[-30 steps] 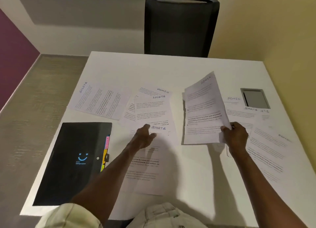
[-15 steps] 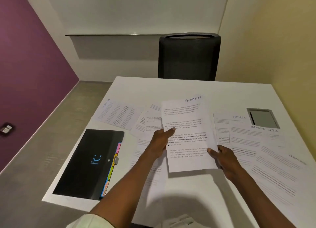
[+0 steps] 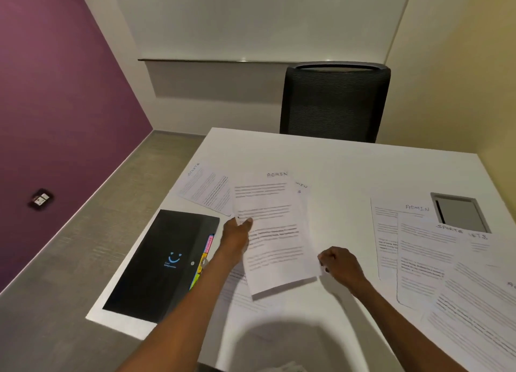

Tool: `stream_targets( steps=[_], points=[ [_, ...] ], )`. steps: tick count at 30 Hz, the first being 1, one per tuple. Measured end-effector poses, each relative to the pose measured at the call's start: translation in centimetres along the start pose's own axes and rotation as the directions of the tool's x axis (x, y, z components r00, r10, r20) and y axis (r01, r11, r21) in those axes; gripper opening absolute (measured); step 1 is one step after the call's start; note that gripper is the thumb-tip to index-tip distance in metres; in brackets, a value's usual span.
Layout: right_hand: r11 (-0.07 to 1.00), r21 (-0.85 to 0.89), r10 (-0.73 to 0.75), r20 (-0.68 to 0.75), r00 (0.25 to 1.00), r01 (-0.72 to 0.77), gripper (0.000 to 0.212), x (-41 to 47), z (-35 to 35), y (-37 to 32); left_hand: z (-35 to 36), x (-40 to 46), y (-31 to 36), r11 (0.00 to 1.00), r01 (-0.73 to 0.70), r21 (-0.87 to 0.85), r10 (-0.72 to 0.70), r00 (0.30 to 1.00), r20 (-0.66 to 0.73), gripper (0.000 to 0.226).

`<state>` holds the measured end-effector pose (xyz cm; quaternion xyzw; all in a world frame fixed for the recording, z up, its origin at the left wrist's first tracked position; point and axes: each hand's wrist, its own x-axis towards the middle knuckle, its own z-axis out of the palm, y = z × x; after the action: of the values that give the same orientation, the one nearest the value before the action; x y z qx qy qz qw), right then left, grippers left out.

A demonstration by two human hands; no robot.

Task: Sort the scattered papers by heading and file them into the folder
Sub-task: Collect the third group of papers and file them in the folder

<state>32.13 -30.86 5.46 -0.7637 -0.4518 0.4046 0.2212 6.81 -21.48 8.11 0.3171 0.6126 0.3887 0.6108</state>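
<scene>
A stack of papers headed ADMIN (image 3: 275,232) hangs a little above the white table (image 3: 343,165), at its middle. My left hand (image 3: 237,236) grips the stack's left edge, thumb on top. My right hand (image 3: 339,262) has its fingers curled at the stack's lower right edge and seems to pinch it. The black folder (image 3: 162,262), marked with a blue smiley and showing coloured tabs (image 3: 206,255), lies shut at the table's left front. A SPORTS sheet (image 3: 205,191) lies behind the folder. More sheets headed ADMIN (image 3: 386,232) and SPORTS (image 3: 427,262) overlap on the right.
A grey cable hatch (image 3: 460,212) is set in the table at the far right. A dark mesh chair (image 3: 332,100) stands behind the table. More sheets (image 3: 237,290) lie under my left forearm. The purple wall with a socket (image 3: 40,199) is on the left.
The ADMIN stack went from my right hand alone to both hands and has moved left, toward the folder. My left hand left the SPORTS sheets and took the stack's left edge.
</scene>
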Motion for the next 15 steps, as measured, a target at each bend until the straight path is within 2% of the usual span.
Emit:
stream_targets(
  steps=[3, 6, 11, 15],
  points=[
    [0.950, -0.298, -0.081, 0.047, 0.996, 0.092, 0.021, 2.0, 1.9, -0.4, -3.0, 2.4, 0.9, 1.000, 0.002, -0.001, -0.002, 0.998, -0.069, 0.022],
    [0.870, -0.467, -0.113, 0.121, 0.986, 0.157, 0.022, 3.7, 3.6, -0.9, -6.3, 5.0, 2.0, 0.999, 0.012, 0.052, -0.005, 0.990, -0.139, 0.015],
    [0.738, -0.644, -0.085, 0.210, 0.974, 0.203, 0.061, 6.1, 5.1, -0.3, -10.1, 9.4, 3.9, 0.997, 0.014, 0.071, 0.000, 0.981, -0.196, 0.018],
    [0.636, -0.743, -0.139, 0.159, 0.977, 0.211, 0.064, 6.3, 4.2, 1.9, -10.7, 12.5, 5.3, 0.995, 0.013, 0.098, 0.006, 0.981, -0.196, 0.021]
  ],
)
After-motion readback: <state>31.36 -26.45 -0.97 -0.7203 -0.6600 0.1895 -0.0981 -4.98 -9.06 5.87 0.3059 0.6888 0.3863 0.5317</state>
